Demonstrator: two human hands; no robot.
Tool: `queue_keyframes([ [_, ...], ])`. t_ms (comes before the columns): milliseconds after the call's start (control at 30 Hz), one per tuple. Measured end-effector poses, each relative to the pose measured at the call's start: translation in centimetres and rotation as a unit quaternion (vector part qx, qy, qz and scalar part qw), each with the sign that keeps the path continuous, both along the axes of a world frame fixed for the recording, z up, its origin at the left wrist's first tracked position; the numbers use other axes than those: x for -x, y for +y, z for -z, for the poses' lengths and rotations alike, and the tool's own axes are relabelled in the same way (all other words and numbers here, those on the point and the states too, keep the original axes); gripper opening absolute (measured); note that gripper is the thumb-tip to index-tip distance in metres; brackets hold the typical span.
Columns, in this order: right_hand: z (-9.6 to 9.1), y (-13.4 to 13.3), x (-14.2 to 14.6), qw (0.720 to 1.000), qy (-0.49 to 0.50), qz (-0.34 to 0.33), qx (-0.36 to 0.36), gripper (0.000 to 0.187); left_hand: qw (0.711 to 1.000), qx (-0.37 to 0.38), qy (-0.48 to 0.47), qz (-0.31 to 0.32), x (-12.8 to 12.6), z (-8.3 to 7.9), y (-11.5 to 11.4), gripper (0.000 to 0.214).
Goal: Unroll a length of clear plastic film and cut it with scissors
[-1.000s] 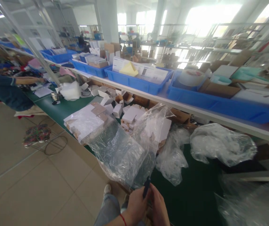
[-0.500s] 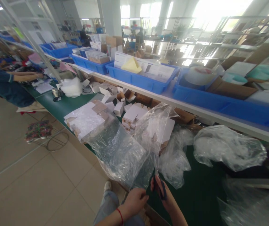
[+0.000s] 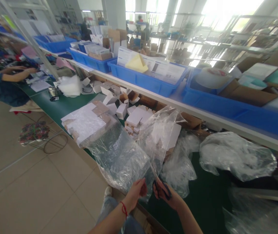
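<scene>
Since the earlier frames both hands have risen from the bottom edge of the view and separated, and the black-handled scissors have been brought blade-up into the large clear plastic bag.

The left hand is nearly closed, its fingers pinching the lower edge of the bag; a red cord circles its wrist. The right hand is closed through the scissor handles, just right of the left hand, with the blades pointing up into the film.

The bag lies over the near edge of the green work surface and drapes partly across a stack of flat white cardboard sheets. Beyond the bag lie small folded white cartons. To the right of the bag rest two crumpled clear plastic bags. Behind and above the bag runs a shelf carrying long blue plastic bins. Far left of the bag, a second person's arm rests on the same surface.
</scene>
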State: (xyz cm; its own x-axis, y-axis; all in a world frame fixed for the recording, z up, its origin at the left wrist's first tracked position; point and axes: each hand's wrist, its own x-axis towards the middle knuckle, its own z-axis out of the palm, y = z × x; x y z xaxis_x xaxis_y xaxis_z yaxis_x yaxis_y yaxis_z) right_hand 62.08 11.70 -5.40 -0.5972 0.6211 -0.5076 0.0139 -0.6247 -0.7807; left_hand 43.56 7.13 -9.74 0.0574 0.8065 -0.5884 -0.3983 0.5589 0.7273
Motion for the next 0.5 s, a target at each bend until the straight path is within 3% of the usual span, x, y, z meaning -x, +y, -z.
queue_keyframes([
  [267, 0.8, -0.5, -1.8, 1.000, 0.008, -0.002, 0.022, 0.057, 0.994, 0.028, -0.095, -0.044, -0.5, 0.4, -0.5, 0.062],
  [500, -0.8, 2.8, 0.4, 1.000, 0.004, -0.027, -0.004, 0.061, 0.991, 0.031, -0.129, -0.034, -1.4, 0.7, -0.8, 0.063],
])
